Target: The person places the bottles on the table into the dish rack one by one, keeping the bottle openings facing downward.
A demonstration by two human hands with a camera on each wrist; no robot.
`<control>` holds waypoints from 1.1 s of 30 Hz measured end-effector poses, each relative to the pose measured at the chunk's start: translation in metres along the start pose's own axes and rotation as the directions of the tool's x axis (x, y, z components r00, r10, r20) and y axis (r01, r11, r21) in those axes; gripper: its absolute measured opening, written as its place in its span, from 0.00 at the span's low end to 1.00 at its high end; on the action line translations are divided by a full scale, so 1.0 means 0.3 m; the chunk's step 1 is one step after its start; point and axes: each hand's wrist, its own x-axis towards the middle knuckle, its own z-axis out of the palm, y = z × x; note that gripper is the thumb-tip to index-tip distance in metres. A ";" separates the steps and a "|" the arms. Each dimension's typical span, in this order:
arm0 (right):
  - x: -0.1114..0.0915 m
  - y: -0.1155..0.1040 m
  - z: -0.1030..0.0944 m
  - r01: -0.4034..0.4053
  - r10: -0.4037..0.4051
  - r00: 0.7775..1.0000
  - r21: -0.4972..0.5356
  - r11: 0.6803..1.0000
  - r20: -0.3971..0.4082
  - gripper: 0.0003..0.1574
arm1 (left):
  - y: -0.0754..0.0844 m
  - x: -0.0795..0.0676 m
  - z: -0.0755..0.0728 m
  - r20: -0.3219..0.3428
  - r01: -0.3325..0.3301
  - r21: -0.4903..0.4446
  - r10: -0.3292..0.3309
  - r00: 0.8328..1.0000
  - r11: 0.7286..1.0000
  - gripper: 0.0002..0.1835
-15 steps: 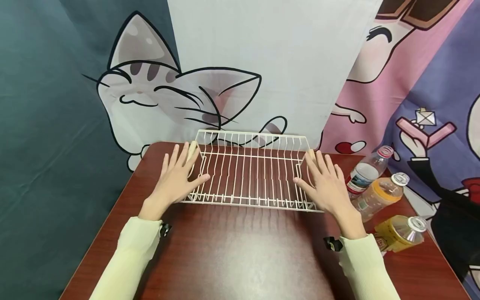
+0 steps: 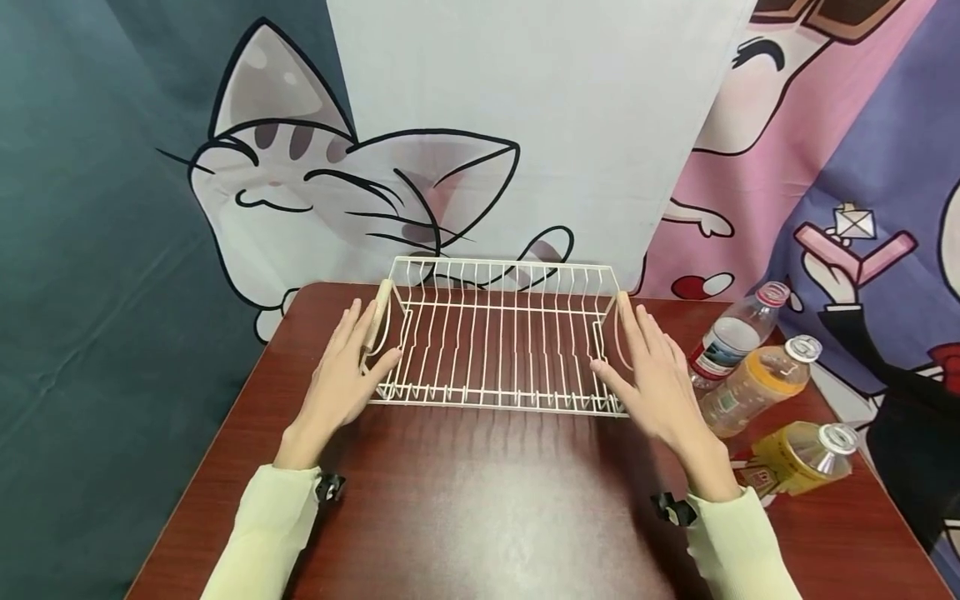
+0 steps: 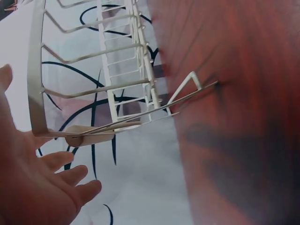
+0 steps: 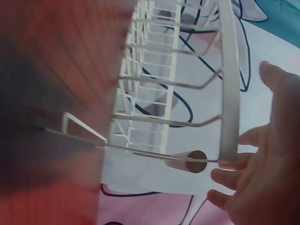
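A cream wire dish rack (image 2: 498,333) with pale wooden side handles stands at the back of the table. My left hand (image 2: 333,387) is beside its left end, fingers straight and thumb spread toward the wires, close to the left handle (image 2: 378,312). At the other end, my right hand (image 2: 663,387) has its fingers extended near the right handle (image 2: 623,302), its thumb pointing inward over the rack's edge. Both wrist views show the palms facing the rack's ends, with the left handle (image 3: 91,137) and right handle (image 4: 187,161) just past the fingertips.
Three plastic bottles stand along the right side: a clear one with a red cap (image 2: 731,337), one with an orange band (image 2: 759,385) and a yellow-labelled one (image 2: 798,458). A printed cloth (image 2: 540,108) hangs behind the dark red wooden table (image 2: 480,500).
Both hands have shifted slightly outward from the dish rack and turned more edge-on, their fingers closer together. The rack stays in the same place on the table.
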 end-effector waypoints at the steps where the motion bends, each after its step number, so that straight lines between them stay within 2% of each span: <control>1: -0.007 -0.001 0.003 0.001 -0.001 1.000 0.013 1.000 -0.014 0.61 | -0.001 -0.007 0.003 -0.022 0.000 -0.022 -0.001 1.000 1.000 0.47; 5: -0.033 0.001 0.014 -0.021 0.026 0.998 0.072 0.997 -0.065 0.59 | -0.007 -0.028 0.019 -0.094 -0.017 -0.095 0.008 0.996 0.995 0.45; 8: -0.049 -0.002 0.018 -0.047 0.061 0.993 0.123 0.991 -0.105 0.57 | -0.012 -0.037 0.027 -0.117 -0.020 -0.122 0.006 0.993 0.992 0.44; 15: -0.082 -0.018 0.007 -0.073 0.119 0.977 0.246 0.967 -0.179 0.54 | -0.025 -0.047 0.037 -0.096 0.009 -0.126 -0.021 0.995 0.992 0.45; 23: -0.131 -0.027 -0.003 -0.101 0.180 0.953 0.302 0.948 -0.245 0.53 | -0.024 -0.053 0.053 -0.072 0.036 -0.111 -0.045 0.996 0.993 0.45; 26: -0.154 -0.022 -0.008 -0.101 0.207 0.929 0.327 0.940 -0.308 0.52 | -0.023 -0.054 0.059 -0.056 0.042 -0.093 -0.048 0.997 0.995 0.46; 29: -0.174 -0.021 -0.019 -0.072 0.216 0.893 0.348 0.935 -0.396 0.51 | -0.021 -0.054 0.065 -0.044 0.047 -0.087 -0.051 0.998 0.995 0.47; 31: -0.184 -0.023 -0.030 -0.035 0.209 0.861 0.355 0.934 -0.463 0.51 | -0.020 -0.053 0.068 -0.045 0.049 -0.086 -0.053 0.998 0.995 0.48; 33: -0.195 -0.029 -0.044 -0.002 0.201 0.818 0.346 0.938 -0.539 0.49 | -0.018 -0.054 0.070 -0.043 0.053 -0.083 -0.057 0.997 0.995 0.49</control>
